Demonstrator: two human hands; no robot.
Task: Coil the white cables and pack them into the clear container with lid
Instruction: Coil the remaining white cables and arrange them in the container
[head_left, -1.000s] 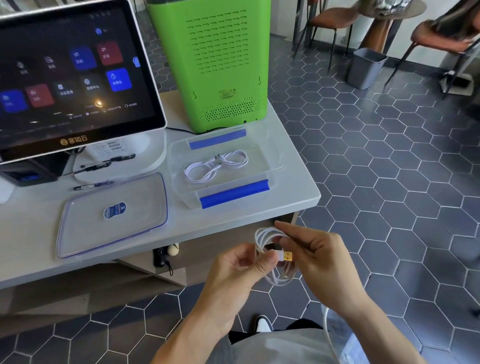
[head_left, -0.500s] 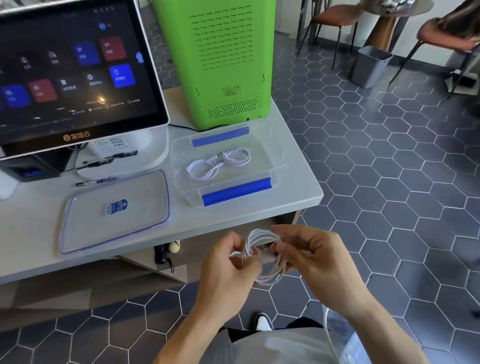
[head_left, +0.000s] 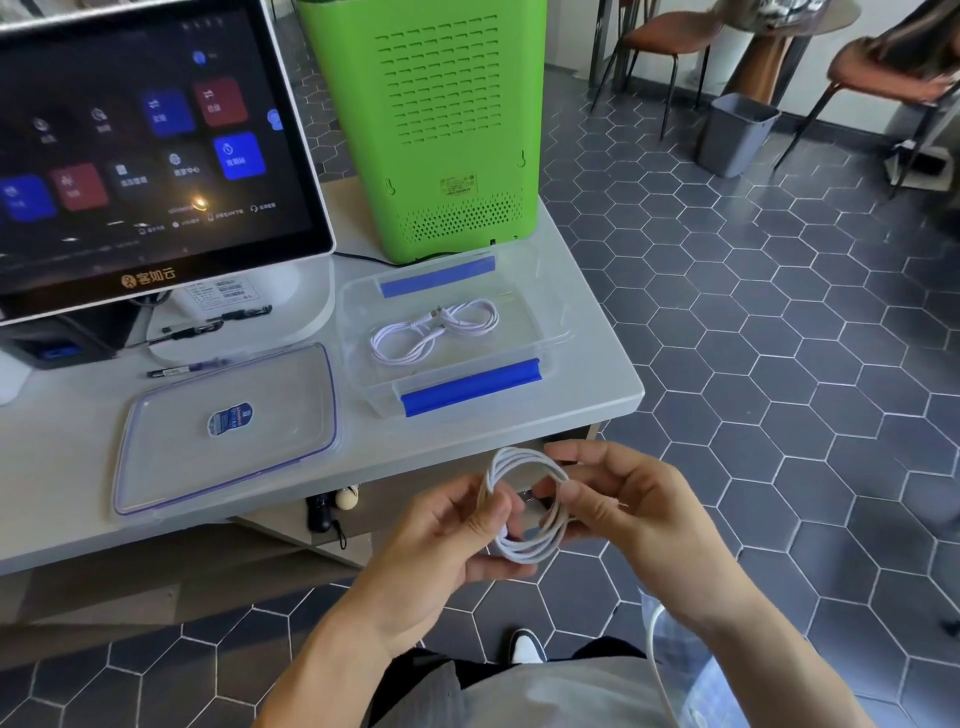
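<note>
**Coil's in your hands, box sits open up ahead**

Past your hands, the clear container (head_left: 558, 332) sits lid-off near the table (head_left: 52, 467) corner, one looped cable (head_left: 434, 332) lying left-to-right inside with room around it. The lid (head_left: 156, 467) lies flat off to the left. Your left hand (head_left: 441, 551) and right hand (head_left: 639, 514) pinch the white coil (head_left: 524, 501) from either side, its ring facing you.

My left hand (head_left: 441, 540) and right hand (head_left: 634, 519) cover parts of the coiled cable (head_left: 524, 506), the touchscreen (head_left: 150, 150) runs off the left edge, the green box (head_left: 436, 130) is cut off above, and the lid (head_left: 228, 431) label is too small to read.
</note>
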